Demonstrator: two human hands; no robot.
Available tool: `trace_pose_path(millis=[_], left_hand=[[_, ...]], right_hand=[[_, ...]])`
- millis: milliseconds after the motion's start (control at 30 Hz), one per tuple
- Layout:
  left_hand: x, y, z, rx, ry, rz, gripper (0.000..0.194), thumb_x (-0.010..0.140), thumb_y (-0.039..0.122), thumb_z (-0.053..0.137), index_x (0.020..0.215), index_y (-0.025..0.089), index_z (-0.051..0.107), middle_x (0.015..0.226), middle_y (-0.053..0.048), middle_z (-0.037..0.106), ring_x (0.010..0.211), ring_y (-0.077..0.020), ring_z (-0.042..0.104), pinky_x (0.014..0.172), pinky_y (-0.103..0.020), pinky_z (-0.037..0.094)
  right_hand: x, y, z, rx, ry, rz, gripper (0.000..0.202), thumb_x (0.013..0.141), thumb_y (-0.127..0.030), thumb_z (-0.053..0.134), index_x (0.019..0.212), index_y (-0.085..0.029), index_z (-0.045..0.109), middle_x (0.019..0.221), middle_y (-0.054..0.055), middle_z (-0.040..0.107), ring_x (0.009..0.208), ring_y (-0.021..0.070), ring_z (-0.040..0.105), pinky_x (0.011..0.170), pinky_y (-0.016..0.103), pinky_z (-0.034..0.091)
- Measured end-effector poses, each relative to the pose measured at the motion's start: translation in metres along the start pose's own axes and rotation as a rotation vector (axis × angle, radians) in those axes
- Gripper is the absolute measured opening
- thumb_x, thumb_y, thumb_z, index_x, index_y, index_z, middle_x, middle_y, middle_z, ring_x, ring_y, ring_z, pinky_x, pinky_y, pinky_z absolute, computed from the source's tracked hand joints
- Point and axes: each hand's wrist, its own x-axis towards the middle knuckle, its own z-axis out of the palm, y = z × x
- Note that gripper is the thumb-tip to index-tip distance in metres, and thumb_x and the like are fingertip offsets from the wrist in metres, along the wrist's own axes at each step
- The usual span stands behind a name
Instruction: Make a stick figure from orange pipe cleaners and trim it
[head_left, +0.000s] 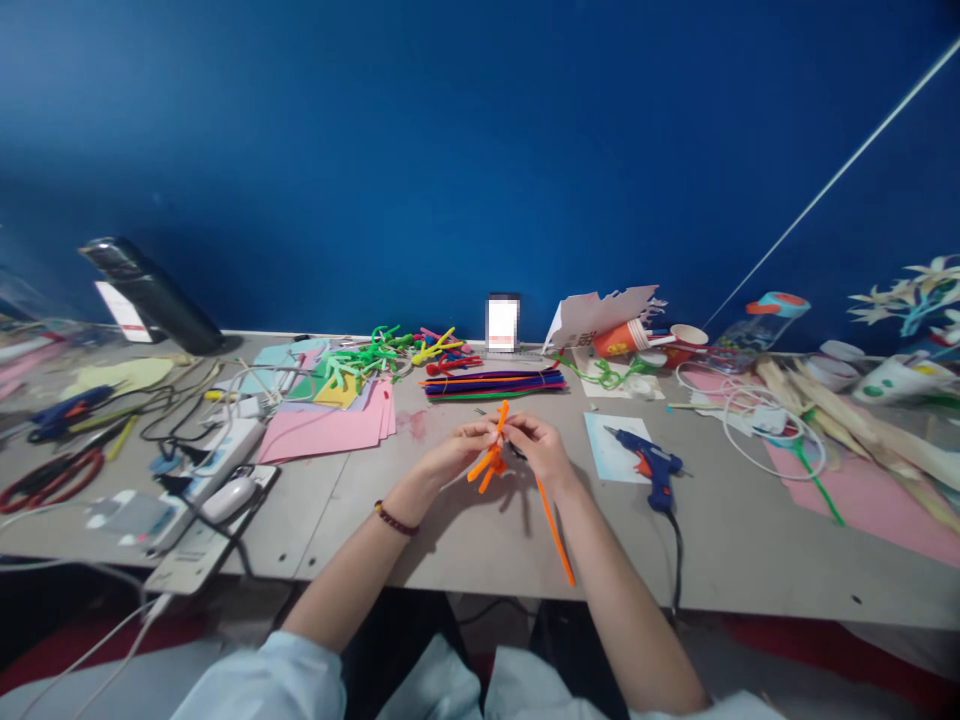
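Observation:
Between my two hands is a bent orange pipe cleaner figure (491, 458), with short loops sticking out below and one end pointing up. A long straight orange tail (555, 535) hangs from it past my right wrist toward the table's front edge. My left hand (465, 445) pinches the figure from the left, a dark beaded bracelet on that wrist. From the other side, the fingers of my right hand (536, 445) close on it near its top. Beyond them lies a tied bundle of purple, blue, red and green pipe cleaners (495, 384).
A blue glue gun (652, 465) rests on a light card at right, its cord running off the front edge. Pink paper (330, 430) and twisted green pipe cleaners (360, 360) lie left. Further left are a power strip (217, 460) and cables. A phone (502, 323) stands behind.

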Motion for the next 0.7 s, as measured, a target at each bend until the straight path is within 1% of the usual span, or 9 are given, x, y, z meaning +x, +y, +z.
trace_pose_path(millis=[67, 133, 267, 333, 400, 500, 567, 633, 700], left_hand=[[0.001, 0.0, 0.003, 0.034, 0.034, 0.016, 0.026, 0.071, 0.043, 0.067, 0.07, 0.016, 0.065, 0.104, -0.009, 0.061, 0.082, -0.0202, 0.061, 0.069, -0.033, 0.05], [0.002, 0.001, 0.006, 0.171, 0.131, 0.096, 0.026, 0.076, 0.043, 0.062, 0.073, 0.017, 0.065, 0.108, -0.009, 0.06, 0.091, -0.0219, 0.06, 0.077, -0.036, 0.048], [0.005, 0.0, 0.009, 0.662, 0.384, 0.428, 0.019, 0.076, 0.037, 0.063, 0.073, 0.019, 0.065, 0.106, -0.009, 0.061, 0.108, -0.0236, 0.05, 0.097, -0.043, 0.036], [0.005, -0.001, 0.008, 0.842, 0.414, 0.547, 0.015, 0.077, 0.033, 0.064, 0.071, 0.02, 0.064, 0.099, -0.007, 0.063, 0.106, -0.0222, 0.049, 0.097, -0.042, 0.035], [0.004, -0.003, 0.009, 0.925, 0.401, 0.58, 0.012, 0.078, 0.03, 0.063, 0.071, 0.02, 0.064, 0.091, -0.006, 0.064, 0.097, -0.0204, 0.05, 0.09, -0.039, 0.038], [0.004, -0.004, 0.011, 0.927, 0.388, 0.54, 0.013, 0.08, 0.029, 0.06, 0.073, 0.019, 0.065, 0.082, -0.006, 0.065, 0.087, -0.0195, 0.051, 0.083, -0.037, 0.04], [0.003, -0.002, 0.012, 0.824, 0.371, 0.468, 0.016, 0.08, 0.031, 0.059, 0.072, 0.018, 0.065, 0.079, -0.006, 0.065, 0.084, -0.0194, 0.052, 0.081, -0.036, 0.04], [0.002, 0.002, 0.012, 0.623, 0.301, 0.323, 0.02, 0.079, 0.035, 0.059, 0.072, 0.017, 0.064, 0.076, -0.005, 0.064, 0.08, -0.0185, 0.054, 0.077, -0.033, 0.041], [0.001, 0.005, 0.01, 0.358, 0.187, 0.138, 0.024, 0.077, 0.039, 0.062, 0.072, 0.016, 0.063, 0.074, -0.004, 0.062, 0.074, -0.0169, 0.055, 0.072, -0.031, 0.042]], right_hand=[[-0.001, 0.0, 0.0, 0.017, 0.021, 0.038, 0.017, 0.072, -0.037, 0.064, 0.069, -0.02, 0.063, 0.07, 0.001, 0.06, 0.069, 0.0149, 0.055, 0.07, 0.028, 0.044], [-0.001, 0.002, 0.0, -0.001, 0.082, 0.047, 0.018, 0.072, -0.038, 0.064, 0.07, -0.02, 0.062, 0.069, 0.0, 0.059, 0.065, 0.0136, 0.052, 0.066, 0.027, 0.043], [-0.001, 0.006, 0.001, -0.11, 0.192, 0.002, 0.022, 0.071, -0.04, 0.063, 0.068, -0.019, 0.062, 0.069, 0.001, 0.058, 0.061, 0.0121, 0.048, 0.061, 0.026, 0.04], [-0.001, 0.007, 0.002, -0.138, 0.21, -0.006, 0.022, 0.071, -0.04, 0.063, 0.067, -0.018, 0.061, 0.068, 0.0, 0.057, 0.06, 0.0117, 0.047, 0.059, 0.025, 0.04], [-0.001, 0.008, 0.002, -0.152, 0.212, -0.013, 0.022, 0.072, -0.04, 0.062, 0.067, -0.018, 0.06, 0.067, 0.0, 0.056, 0.059, 0.0115, 0.047, 0.059, 0.025, 0.04], [-0.001, 0.009, 0.002, -0.193, 0.196, -0.03, 0.022, 0.073, -0.039, 0.061, 0.067, -0.018, 0.06, 0.067, 0.0, 0.057, 0.059, 0.0118, 0.047, 0.059, 0.026, 0.04], [0.0, 0.009, 0.0, -0.231, 0.18, -0.063, 0.02, 0.075, -0.038, 0.06, 0.068, -0.019, 0.062, 0.069, 0.001, 0.058, 0.063, 0.0132, 0.05, 0.063, 0.027, 0.041], [0.001, 0.009, -0.003, -0.265, 0.163, -0.11, 0.017, 0.076, -0.035, 0.06, 0.069, -0.02, 0.064, 0.075, 0.002, 0.061, 0.072, 0.0156, 0.055, 0.071, 0.029, 0.043], [0.002, 0.008, -0.005, -0.275, 0.133, -0.14, 0.015, 0.076, -0.034, 0.06, 0.073, -0.021, 0.067, 0.08, 0.003, 0.062, 0.081, 0.0177, 0.057, 0.078, 0.031, 0.043]])
